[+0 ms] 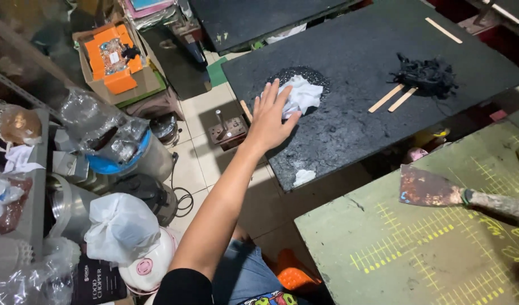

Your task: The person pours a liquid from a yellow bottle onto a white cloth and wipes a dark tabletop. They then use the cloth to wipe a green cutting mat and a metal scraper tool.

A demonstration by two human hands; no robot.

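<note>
Closest to my lens, the bare left arm (pixel 225 203) runs up from a black sleeve, with blue denim and a bit of orange just below it. I follow the arm up to the left hand (pixel 269 118), and there it is, fingers (pixel 282 95) spread flat and loose, clamped on nothing, fingertips resting on the white rag (pixel 300 95).

The rag lies crumpled on the black slab (pixel 355 62), on a darker, wet-looking patch near the slab's left edge. A smaller white scrap (pixel 303 177) sits on the slab's near edge, below the hand. Far across the slab from the rag I see a black tangled clump (pixel 426 75), and two pale wooden sticks (pixel 394 99) lie side by side, their far ends touching that clump. A third stick (pixel 443 30) lies alone toward the slab's far side.

Below and right of the slab, a green board (pixel 417 248) with yellow ruler markings. On it, a rusty scraper (pixel 434 189), blade toward the slab, its crusted handle running off the right edge. The right hand I can't see at all, so I can't say what its fingers are doing.

Left of the slab, down on the tiled floor: an orange box in a cardboard carton (pixel 115 59), plastic-wrapped pots (pixel 118 147) and a tied white bag (pixel 121 226).
</note>
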